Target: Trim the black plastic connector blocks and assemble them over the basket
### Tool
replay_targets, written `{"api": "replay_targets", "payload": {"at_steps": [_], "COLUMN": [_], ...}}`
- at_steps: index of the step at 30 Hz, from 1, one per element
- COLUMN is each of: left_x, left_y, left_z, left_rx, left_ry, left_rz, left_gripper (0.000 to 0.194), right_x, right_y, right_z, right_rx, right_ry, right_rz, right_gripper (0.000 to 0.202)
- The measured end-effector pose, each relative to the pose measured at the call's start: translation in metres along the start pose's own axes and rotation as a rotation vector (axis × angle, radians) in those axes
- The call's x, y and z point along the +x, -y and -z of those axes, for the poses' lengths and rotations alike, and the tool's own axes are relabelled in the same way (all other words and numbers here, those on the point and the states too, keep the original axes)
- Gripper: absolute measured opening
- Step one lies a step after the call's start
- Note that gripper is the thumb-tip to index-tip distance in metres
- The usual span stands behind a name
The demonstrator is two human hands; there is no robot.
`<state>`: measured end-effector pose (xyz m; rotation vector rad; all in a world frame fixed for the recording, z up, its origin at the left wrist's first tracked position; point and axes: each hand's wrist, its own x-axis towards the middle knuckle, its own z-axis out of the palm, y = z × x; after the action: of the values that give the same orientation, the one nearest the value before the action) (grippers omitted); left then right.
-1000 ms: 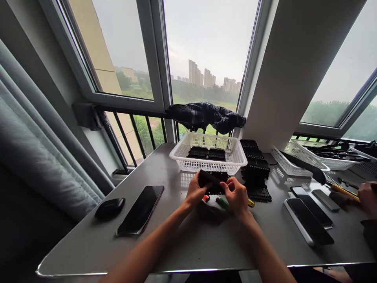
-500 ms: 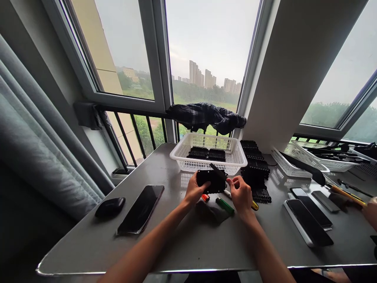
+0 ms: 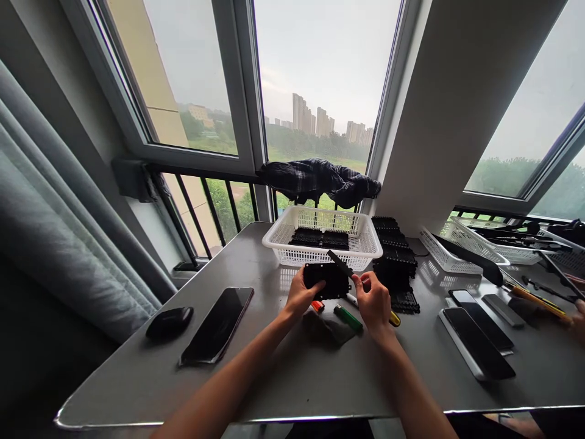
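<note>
My left hand [image 3: 300,297] is closed on the left side of a flat black plastic piece [image 3: 333,285] with notched edges, its thumb across the face. My right hand [image 3: 372,303] pinches a narrow flat black strip [image 3: 339,263], which slants over the piece's upper right edge. Whether strip and piece touch, I cannot tell. A yellow end [image 3: 395,318] sticks out beside my right wrist; what it belongs to is hidden. Below the hands lie a green lighter [image 3: 348,318] and a small orange-red object [image 3: 318,306].
A white basket [image 3: 322,255] with black pieces stands ahead. Right of it lies a stack of similar black pieces [image 3: 395,262]. Phones [image 3: 217,326] [image 3: 479,344] and a black mouse [image 3: 170,323] lie on the table [image 3: 274,390]. Another person's hand [image 3: 576,320] is at far right, near more baskets [image 3: 450,261].
The black strip has tilted or shifted slightly against the piece; both hands stay almost in place. At far right, a dark long object has come into view by the other person's hand.
</note>
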<state>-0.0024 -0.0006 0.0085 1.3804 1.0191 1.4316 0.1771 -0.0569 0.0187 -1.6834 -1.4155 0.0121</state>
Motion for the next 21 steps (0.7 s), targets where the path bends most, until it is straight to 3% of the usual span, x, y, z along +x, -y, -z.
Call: {"api": "replay_targets", "payload": {"at_steps": [21], "left_x": [-0.003], "left_y": [-0.002], "left_z": [-0.002], "left_rx": [-0.013], "left_ry": [0.044], "left_rz": [0.03], "left_gripper": [0.037], "right_x": [-0.009], "right_y": [0.006], "right_z": [-0.011], "right_rx": [0.03], "right_ry": [0.155], "right_rz": [0.16], "right_gripper": [0.039]}}
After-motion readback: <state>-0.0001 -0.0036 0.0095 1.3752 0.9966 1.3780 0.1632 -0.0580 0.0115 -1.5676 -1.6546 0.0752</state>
